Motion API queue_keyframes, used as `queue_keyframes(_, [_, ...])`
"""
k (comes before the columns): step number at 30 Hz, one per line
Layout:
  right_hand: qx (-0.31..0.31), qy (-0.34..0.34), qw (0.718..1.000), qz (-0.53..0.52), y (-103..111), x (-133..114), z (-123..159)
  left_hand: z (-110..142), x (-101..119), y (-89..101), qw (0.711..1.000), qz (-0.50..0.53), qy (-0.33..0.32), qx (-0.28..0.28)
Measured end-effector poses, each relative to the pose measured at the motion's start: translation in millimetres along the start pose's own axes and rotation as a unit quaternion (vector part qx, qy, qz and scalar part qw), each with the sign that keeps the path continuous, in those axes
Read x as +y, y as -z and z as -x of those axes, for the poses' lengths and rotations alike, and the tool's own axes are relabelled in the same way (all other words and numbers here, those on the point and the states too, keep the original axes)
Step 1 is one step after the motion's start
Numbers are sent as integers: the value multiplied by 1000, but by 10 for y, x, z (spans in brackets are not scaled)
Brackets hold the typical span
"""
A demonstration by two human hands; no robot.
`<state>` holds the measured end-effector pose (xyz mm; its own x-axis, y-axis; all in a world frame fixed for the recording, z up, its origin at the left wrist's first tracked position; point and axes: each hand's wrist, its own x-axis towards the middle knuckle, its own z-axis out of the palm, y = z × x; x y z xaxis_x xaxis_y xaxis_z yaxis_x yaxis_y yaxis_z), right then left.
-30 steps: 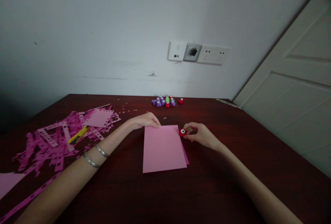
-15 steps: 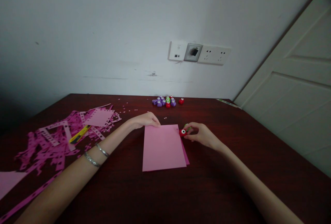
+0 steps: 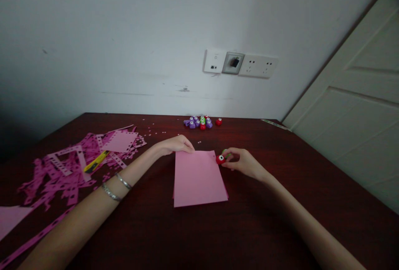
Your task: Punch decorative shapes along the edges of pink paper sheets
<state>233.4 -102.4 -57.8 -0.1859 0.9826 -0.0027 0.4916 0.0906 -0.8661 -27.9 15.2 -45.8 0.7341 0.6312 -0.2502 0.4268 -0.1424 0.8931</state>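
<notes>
A pink paper sheet lies flat on the dark red table, with a second pink sheet just showing under its edges. My left hand pinches the sheet's far left corner, fingers closed on it. My right hand holds a small red paper punch at the sheet's far right corner, with a green punch just behind the fingers.
A cluster of purple, green and red punches sits near the wall. Pink paper scraps and a yellow utility knife lie at the left. Wall sockets are above, a white door at the right.
The top sheet has turned slightly, its lower edge shifting right so the sheet below peeks out at the left. Both hands stay at the far corners.
</notes>
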Motion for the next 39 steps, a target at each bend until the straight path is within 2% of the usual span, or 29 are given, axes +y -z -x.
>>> queue_keyframes(12, [8,7,1000,5,12,9,-2,-2,-9,4,1000,18,9,16])
queue_keyframes(24, [-4,9,1000,18,-13,-20,5,8,25,-39,1000,22,-1,-2])
queue_keyframes(28, [-5,40,998,52,-27,-17,-4,6,8,-69,1000,8,-12,-5])
queue_keyframes(31, [3,55,994,90,-51,-1,-16,-3,-5,-108,999,-41,-22,7])
queue_keyframes(35, [4,39,993,115,-93,48,-32,-23,4,-203,988,-148,-20,34])
queue_keyframes(37, [-1,39,993,112,-106,69,-36,-15,44,-283,973,-223,-25,50])
queue_keyframes(39, [-3,43,993,107,-109,77,-36,15,112,-382,942,-321,-29,93])
